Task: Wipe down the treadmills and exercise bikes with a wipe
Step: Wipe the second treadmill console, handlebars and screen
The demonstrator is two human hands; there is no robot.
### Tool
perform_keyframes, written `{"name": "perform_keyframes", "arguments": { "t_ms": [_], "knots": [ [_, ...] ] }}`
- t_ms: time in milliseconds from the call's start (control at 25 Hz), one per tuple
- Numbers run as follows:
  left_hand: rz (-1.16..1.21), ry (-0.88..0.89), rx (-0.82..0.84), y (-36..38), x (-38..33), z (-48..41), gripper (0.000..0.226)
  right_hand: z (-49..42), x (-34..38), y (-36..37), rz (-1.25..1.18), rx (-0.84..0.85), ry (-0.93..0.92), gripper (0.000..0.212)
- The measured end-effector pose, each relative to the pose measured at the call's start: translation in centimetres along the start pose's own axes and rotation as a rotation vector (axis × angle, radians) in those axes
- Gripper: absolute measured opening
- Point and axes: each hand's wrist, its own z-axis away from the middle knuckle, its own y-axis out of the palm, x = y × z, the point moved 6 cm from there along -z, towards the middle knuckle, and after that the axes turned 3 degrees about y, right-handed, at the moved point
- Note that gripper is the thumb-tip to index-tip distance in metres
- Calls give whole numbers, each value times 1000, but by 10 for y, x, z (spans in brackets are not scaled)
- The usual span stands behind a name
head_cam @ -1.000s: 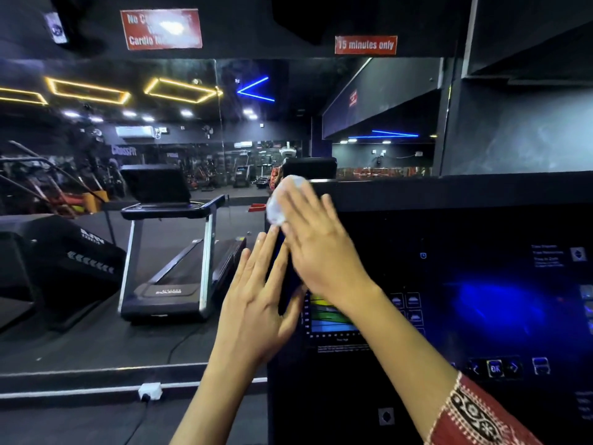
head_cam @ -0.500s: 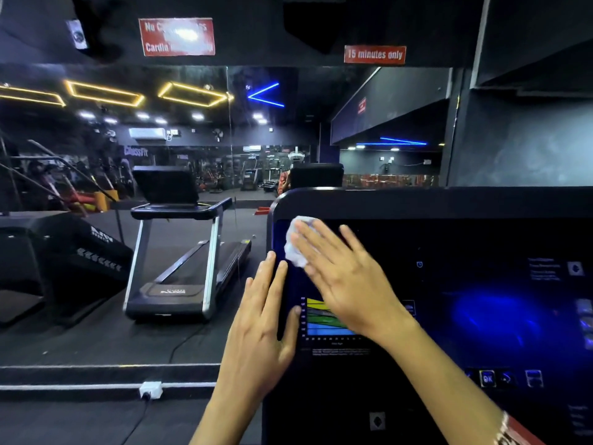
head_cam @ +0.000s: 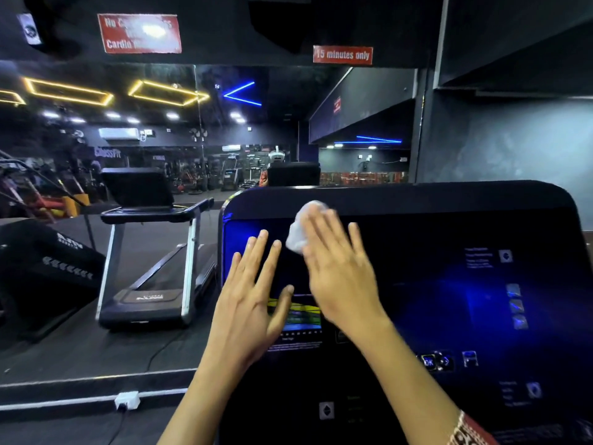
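A black treadmill console with a dark touchscreen fills the right half of the head view. My right hand lies flat with straight fingers on the upper left of the screen and presses a crumpled white wipe against it; the wipe sticks out past my fingertips. My left hand rests flat on the screen's left part, fingers spread, holding nothing, just left of the right hand. A small coloured graph glows on the screen between the two hands.
A wall mirror on the left reflects a treadmill and gym gear. A white socket box with a cable sits on the floor strip below. Two red signs hang above. A dark wall stands at the right.
My right hand has slid the wipe rightward across the top of the screen, after going down from the console's top edge. My left hand stayed flat on the left side.
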Motion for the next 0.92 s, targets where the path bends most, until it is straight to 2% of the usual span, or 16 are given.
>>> {"name": "perform_keyframes", "arguments": {
  "t_ms": [80,120,280,320,440,480,520,640,720,800,920],
  "knots": [
    [1,-12,-10,2,-4,-1,63,13,-39,-11,18,-68,228,52],
    [5,-10,-12,3,-7,0,63,31,-42,-12,6,-74,254,52],
    [-13,7,-21,9,-12,2,62,101,-10,-5,-27,46,-89,53],
    [-13,4,-24,9,-13,3,62,99,-19,-7,-12,51,-75,52],
    [-13,4,-25,6,-14,3,61,55,-66,-18,7,6,277,53],
    [-13,8,-27,6,-14,4,60,38,-72,-18,-29,16,341,53],
    [-14,11,-31,6,-14,5,60,26,-66,-15,-64,33,331,53],
    [-18,11,-44,4,-13,7,60,40,-15,-8,-93,72,-9,51],
    [-18,14,-43,2,-11,10,59,75,-12,-10,-23,87,-137,49],
    [-28,15,-38,-1,-7,13,59,80,-44,-17,37,18,-24,51],
    [-45,12,-32,-5,-2,18,59,35,-76,-15,-22,-51,351,56]
  ]
}}
